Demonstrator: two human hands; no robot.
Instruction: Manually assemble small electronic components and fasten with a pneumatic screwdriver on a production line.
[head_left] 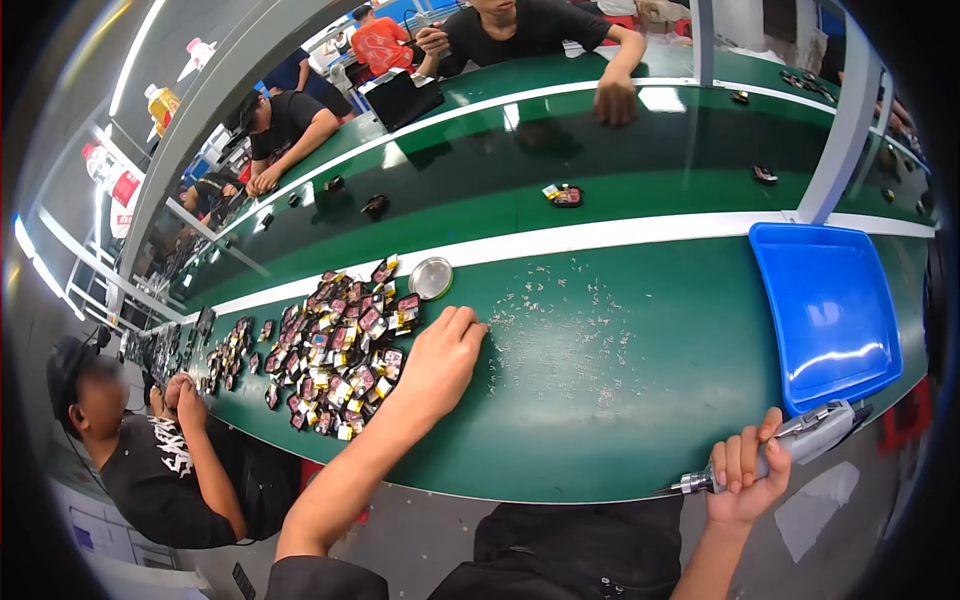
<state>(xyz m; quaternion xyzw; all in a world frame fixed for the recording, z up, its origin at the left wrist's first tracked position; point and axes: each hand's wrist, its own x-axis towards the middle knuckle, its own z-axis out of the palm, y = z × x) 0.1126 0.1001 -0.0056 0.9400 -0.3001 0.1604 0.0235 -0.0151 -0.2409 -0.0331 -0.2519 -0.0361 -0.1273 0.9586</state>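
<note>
My left hand (447,358) is over the green bench top, its fingers curled together at the left edge of a scatter of tiny pale screw-like pieces (570,325). Whatever its fingertips may pinch is too small to make out. At the bench's front edge on the right, my right hand (745,470) is wrapped round a grey electric screwdriver (815,425), whose bit points left. Left of my left hand lies a heap of small black-and-red assemblies (335,350) with yellow-and-white tabs. A round metal tin lid (431,278) sits just beyond that hand.
A blue plastic tray (830,310) stands at the right end. Behind a white rail (600,236), a dark green conveyor belt (480,160) carries several assemblies. Grey frame posts (850,120) rise at the rail. Co-workers sit across the belt and at my left (165,450).
</note>
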